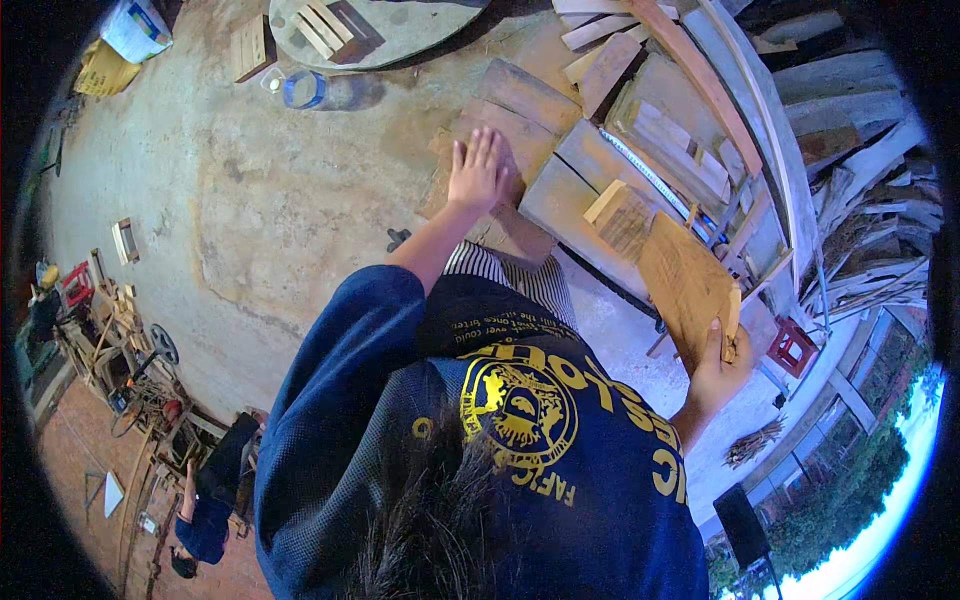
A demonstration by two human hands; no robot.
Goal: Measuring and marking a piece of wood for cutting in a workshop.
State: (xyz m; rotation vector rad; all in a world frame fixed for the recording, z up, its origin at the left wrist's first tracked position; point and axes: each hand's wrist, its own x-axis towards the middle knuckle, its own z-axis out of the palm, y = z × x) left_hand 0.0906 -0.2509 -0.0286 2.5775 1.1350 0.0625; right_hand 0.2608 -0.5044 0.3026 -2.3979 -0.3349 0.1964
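Note:
My left hand (478, 175) lies flat with its fingers stretched out, over a brown sheet-like piece (530, 236) beside a low wooden worktop (570, 205). Whether the palm presses on it or hovers just above, I cannot tell. On the right, my right hand (718, 365) is closed round the near end of a light brown wooden board (685, 280). The board slants away from me, its far end by a small wood block (620, 215) on the worktop. Part of the right thumb and fingers is hidden by the board.
Past the worktop lie a metal ruler (645, 168) and several wood offcuts (660, 135). Long planks (715, 85) and stacked timber (850, 110) line the right. A plastic bottle (305, 90) and a round slab (400, 45) are at the far left; another person (205, 525) is lower left.

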